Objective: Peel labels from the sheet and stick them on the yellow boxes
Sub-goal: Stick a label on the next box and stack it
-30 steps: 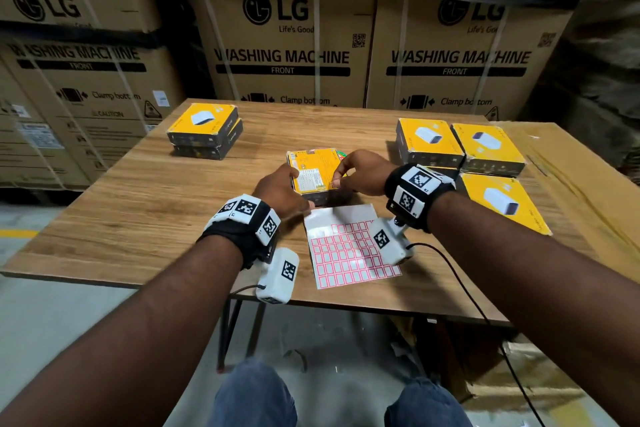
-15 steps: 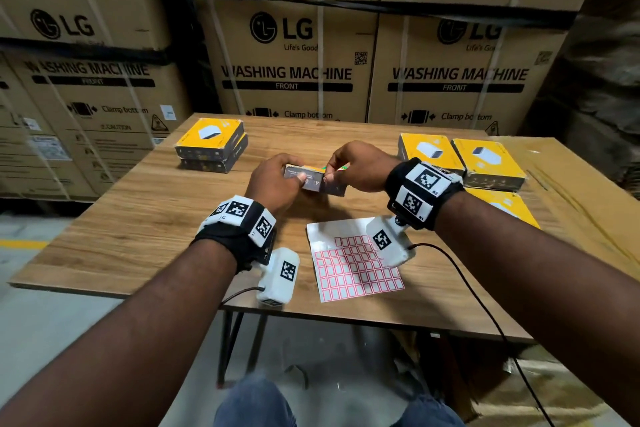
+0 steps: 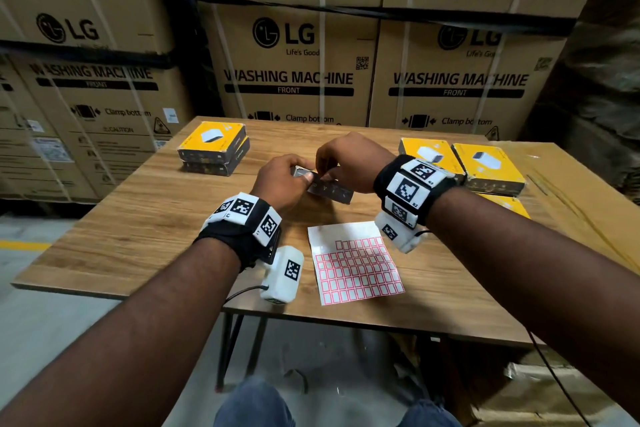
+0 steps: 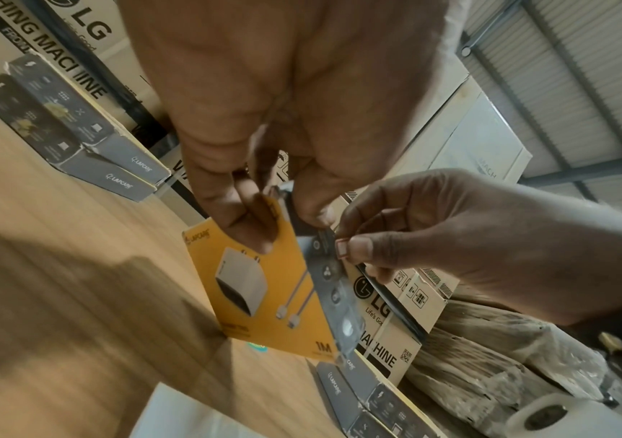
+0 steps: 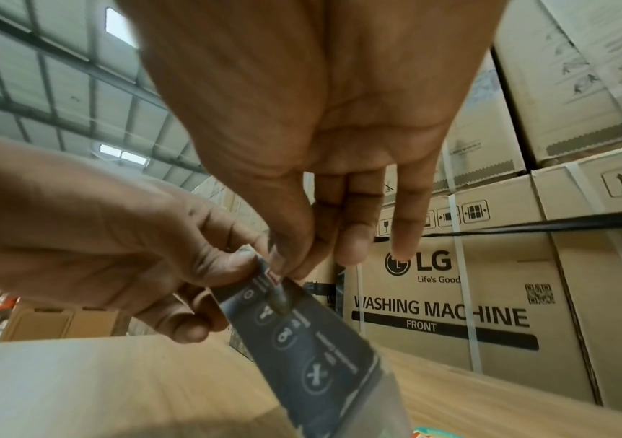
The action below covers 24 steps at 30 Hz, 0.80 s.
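A yellow box [image 4: 272, 296] is tipped on edge above the table, its grey side [image 3: 332, 189] facing up toward me. My left hand [image 3: 294, 177] grips its left end, fingers on the yellow face [image 4: 253, 225] and thumb on the grey side. My right hand [image 3: 329, 166] pinches a small red-bordered label [image 4: 342, 248] between thumb and forefinger and holds it against the grey side [image 5: 313, 340] near the left thumb. In the right wrist view only a sliver of the label [image 5: 275, 277] shows under the fingertips. The label sheet [image 3: 356, 263] lies flat on the table just below both hands.
Two yellow boxes are stacked [image 3: 213, 146] at the far left of the wooden table [image 3: 138, 229]. More yellow boxes [image 3: 491, 166] lie at the far right, beside a cardboard sheet [image 3: 571, 191]. Large washing-machine cartons [image 3: 294, 45] wall in the back.
The box has turned from showing its yellow back face to showing its grey side. My right hand's fingertips have come down onto that side with the label.
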Tool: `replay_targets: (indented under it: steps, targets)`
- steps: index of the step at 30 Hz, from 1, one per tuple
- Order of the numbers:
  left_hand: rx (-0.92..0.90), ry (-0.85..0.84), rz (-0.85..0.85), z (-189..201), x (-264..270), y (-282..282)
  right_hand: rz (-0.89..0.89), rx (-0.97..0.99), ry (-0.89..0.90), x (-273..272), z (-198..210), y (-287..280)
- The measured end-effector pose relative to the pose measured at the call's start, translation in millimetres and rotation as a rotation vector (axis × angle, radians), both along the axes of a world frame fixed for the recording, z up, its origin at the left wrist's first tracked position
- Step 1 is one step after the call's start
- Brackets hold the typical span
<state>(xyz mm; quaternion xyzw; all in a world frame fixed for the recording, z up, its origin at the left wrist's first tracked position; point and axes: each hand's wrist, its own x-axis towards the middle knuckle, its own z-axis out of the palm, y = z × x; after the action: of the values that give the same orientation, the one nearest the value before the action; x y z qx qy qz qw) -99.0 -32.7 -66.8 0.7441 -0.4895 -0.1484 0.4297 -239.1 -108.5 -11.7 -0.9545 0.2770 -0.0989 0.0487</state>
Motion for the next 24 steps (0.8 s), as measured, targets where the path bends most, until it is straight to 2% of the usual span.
replay_targets:
  steps: [4,24]
  targets:
    - [0.009,0.018,-0.012,2.4,-0.8,-0.7,0.004,-0.090,0.030,1.0,1.7,1.7]
    - [0.032,0.051,-0.016,6.2,-5.8,3.8,-0.006,-0.146,0.056,6.1,-2.3,-0.1]
